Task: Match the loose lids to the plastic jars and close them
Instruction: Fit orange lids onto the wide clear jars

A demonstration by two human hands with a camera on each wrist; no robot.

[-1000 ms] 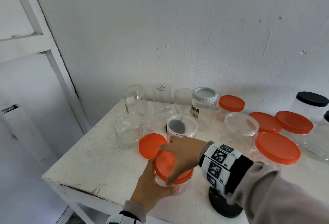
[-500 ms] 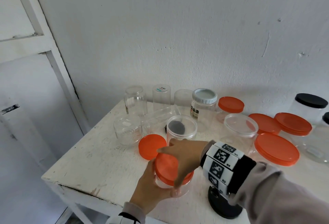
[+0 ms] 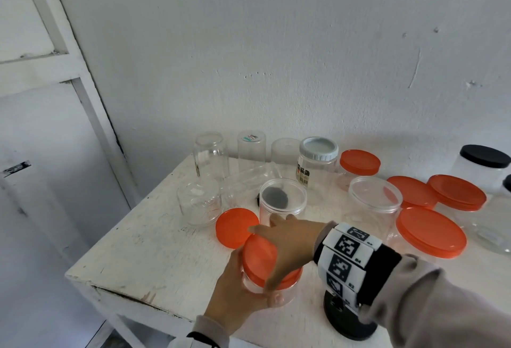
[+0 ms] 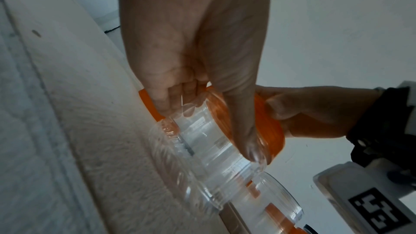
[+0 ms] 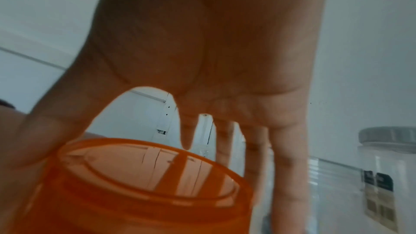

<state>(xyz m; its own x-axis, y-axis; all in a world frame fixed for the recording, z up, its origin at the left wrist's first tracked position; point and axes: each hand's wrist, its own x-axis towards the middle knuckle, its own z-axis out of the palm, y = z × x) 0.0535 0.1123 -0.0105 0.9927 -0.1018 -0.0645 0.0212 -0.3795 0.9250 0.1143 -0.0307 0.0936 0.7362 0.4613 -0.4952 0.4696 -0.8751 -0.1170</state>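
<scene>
The left hand (image 3: 235, 287) is wrapped round the clear wall of a small plastic jar (image 3: 272, 291) that stands near the front edge of the white table (image 3: 143, 251), thumb on the near side and fingers curled round the far side. The right hand (image 3: 287, 248) lies over the jar's orange lid (image 3: 258, 255) from above, thumb and spread fingers (image 5: 288, 157) bent down over its rim, the lid sitting on the jar's mouth. Just behind, a loose orange lid (image 3: 235, 227) lies flat on the table, touching or nearly touching the held one. Beyond it stands an open clear jar (image 3: 282, 199) with something dark seen through it, and to its right a wider open jar (image 3: 373, 204). Farther right lie large orange lids (image 3: 430, 231). At the back, by the wall (image 3: 276, 57), stand upturned clear jars (image 3: 211, 155), a grey-lidded jar (image 3: 318, 161) and an orange-lidded jar (image 3: 359, 163).
</scene>
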